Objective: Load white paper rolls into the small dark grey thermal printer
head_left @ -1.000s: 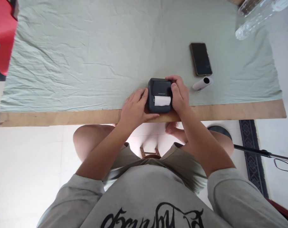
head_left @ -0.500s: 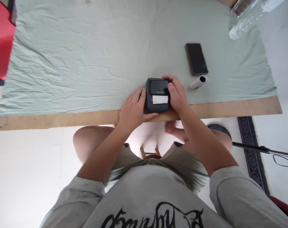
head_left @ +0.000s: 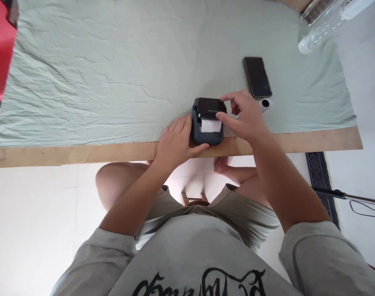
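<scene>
A small dark receipt printer [head_left: 207,139] stands at the table's front edge, a white strip of paper [head_left: 210,126] showing from its slot. Its black lid [head_left: 210,107] is tilted up a little. My left hand [head_left: 175,139] braces the printer's left side, with the thumb along its front. Thumb and forefinger of my right hand [head_left: 244,115] are at the right edge of the lid, the other fingers curled. Just beyond that hand lies a white paper roll [head_left: 266,104], partly hidden by it.
A black phone [head_left: 257,77] lies behind the roll. Clear plastic bottles [head_left: 321,35] are at the back right corner. Pale green cloth [head_left: 113,82] covers the table, leaving a bare wooden front edge [head_left: 82,154]. Something red [head_left: 0,53] is at the far left.
The printer's lid has lifted from closed to slightly raised. My right hand has shifted from the printer's right side to the lid's edge. My left hand stays on the printer.
</scene>
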### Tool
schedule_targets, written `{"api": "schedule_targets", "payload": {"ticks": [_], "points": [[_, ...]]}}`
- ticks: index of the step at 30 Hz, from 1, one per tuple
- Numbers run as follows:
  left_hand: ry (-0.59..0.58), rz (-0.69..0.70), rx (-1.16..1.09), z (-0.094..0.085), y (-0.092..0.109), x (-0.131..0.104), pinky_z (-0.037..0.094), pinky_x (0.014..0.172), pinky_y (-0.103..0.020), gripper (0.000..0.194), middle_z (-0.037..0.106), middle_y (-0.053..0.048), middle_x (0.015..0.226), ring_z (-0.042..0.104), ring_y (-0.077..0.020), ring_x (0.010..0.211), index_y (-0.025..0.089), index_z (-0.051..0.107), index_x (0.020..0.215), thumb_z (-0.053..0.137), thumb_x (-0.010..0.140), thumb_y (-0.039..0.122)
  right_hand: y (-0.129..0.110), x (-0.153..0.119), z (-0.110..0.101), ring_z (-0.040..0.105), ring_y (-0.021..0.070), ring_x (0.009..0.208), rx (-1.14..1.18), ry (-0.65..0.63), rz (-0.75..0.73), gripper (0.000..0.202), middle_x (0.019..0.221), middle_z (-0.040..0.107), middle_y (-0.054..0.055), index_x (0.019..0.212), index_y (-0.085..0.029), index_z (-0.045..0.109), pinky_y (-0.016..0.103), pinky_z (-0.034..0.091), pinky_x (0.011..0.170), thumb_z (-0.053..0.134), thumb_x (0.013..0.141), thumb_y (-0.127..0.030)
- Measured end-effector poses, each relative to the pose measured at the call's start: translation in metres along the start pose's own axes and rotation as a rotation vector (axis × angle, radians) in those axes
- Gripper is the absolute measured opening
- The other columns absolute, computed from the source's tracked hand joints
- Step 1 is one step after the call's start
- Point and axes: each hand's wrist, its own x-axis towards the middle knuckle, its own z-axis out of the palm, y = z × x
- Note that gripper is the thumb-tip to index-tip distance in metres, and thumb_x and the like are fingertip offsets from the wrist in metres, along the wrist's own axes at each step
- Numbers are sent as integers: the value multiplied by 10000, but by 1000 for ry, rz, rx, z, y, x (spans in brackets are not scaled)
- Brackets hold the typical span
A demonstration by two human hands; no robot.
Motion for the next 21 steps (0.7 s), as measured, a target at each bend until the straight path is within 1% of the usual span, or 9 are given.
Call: {"api": "schedule_targets", "payload": {"ticks": [2,4,6,8,9,11,13,16,21], "points": [[-1,3,-9,0,0,0,386,1183,-509,941,522,-237,1556,487,-395,1453,79,371,1579,652,899,666,-9,5,-1,654,224,755,-16,28,15,356,710,602,-6,1085,-288,686,490,581,902,691,888,-584],[-12,-4,-8,-2,1,0,388,1180,-512,924,518,-229,1562,489,-395,1449,80,367,1582,641,909,651,-18,9,-1,633,200,678,-23,55,27,299,589,546,-40,1055,-287,664,446,577,862,620,946,-562],[-24,-19,4,-3,2,0,385,1182,-509,929,512,-230,1568,484,-395,1454,67,362,1588,632,915,648,-27,12,2,629,184,650,-53,100,48,238,599,589,-48,1039,-283,647,408,566,818,586,973,-504],[-31,-26,20,-4,3,0,372,1197,-496,946,514,-231,1566,479,-388,1460,48,358,1592,632,916,649,-34,13,6,645,179,667,-124,124,85,165,727,694,-27,1024,-277,646,387,550,793,583,971,-420],[-34,-24,26,-4,3,0,366,1204,-488,955,514,-230,1567,477,-382,1463,40,356,1593,635,914,651,-37,13,9,656,182,686,-174,103,103,132,811,736,-9,1010,-273,653,385,542,790,592,958,-377],[-35,-15,30,-3,3,0,362,1211,-477,969,507,-222,1577,472,-372,1470,37,353,1595,641,909,658,-41,12,13,683,209,752,-291,6,121,104,941,775,25,983,-266,678,398,530,805,598,930,-306],[-30,-17,30,-2,3,0,365,1209,-479,977,497,-221,1588,464,-372,1477,44,353,1596,646,903,667,-44,13,16,708,257,861,-396,-119,125,151,1012,789,43,992,-266,712,426,524,841,582,916,-265],[-32,-29,32,-2,3,0,365,1207,-478,971,489,-226,1594,458,-376,1483,50,350,1601,652,904,654,-48,19,15,713,312,1011,-482,-272,140,240,1089,796,39,1060,-285,751,460,526,881,568,909,-247],[-45,-30,43,-4,4,0,359,1210,-477,962,490,-229,1590,450,-382,1488,25,354,1598,653,913,630,-54,36,6,699,311,1104,-548,-470,102,343,1189,787,10,1159,-302,751,439,534,878,626,850,-219]]}}
